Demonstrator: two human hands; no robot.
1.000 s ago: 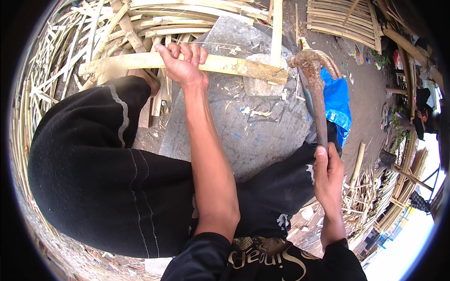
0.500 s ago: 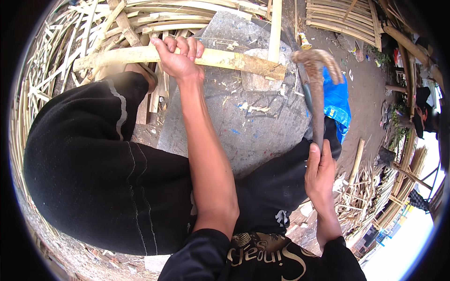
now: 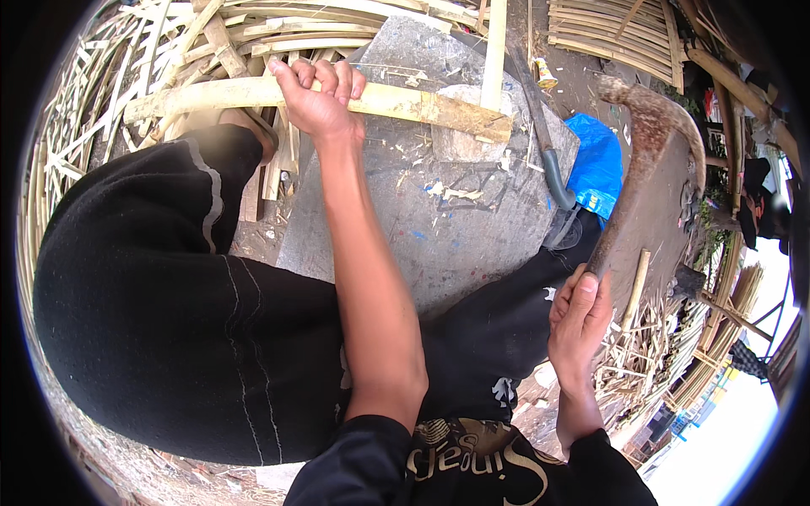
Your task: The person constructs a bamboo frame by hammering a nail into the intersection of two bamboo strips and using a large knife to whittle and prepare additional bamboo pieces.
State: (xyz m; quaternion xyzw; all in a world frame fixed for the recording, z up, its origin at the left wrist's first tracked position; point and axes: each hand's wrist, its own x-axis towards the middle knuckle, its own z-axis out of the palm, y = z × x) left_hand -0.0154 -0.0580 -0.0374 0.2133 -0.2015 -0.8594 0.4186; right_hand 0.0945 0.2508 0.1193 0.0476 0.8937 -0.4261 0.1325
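Observation:
My left hand (image 3: 322,103) is closed around a pale split bamboo piece (image 3: 396,103), which lies crosswise over the grey board. The bamboo's right end rests over a pale flat block (image 3: 462,145). A straight bamboo strip (image 3: 495,63) meets that end from the far side. In my right hand (image 3: 580,319) is a rusty claw hammer (image 3: 629,181), gripped low on its handle. Its head is raised at the right, apart from the bamboo, with the claw curving down on the outer side.
Wood chips litter the grey board (image 3: 405,244). A long dark tool with a curved grey-blue handle (image 3: 553,173) lies along its right edge, beside a blue plastic bag (image 3: 595,160). Split bamboo strips (image 3: 295,29) are heaped at the far left. A slatted bamboo panel (image 3: 616,38) lies far right.
The hammer has swung right and tilted outward, away from the bamboo, uncovering the dark tool's handle. My left hand and the bamboo have hardly moved.

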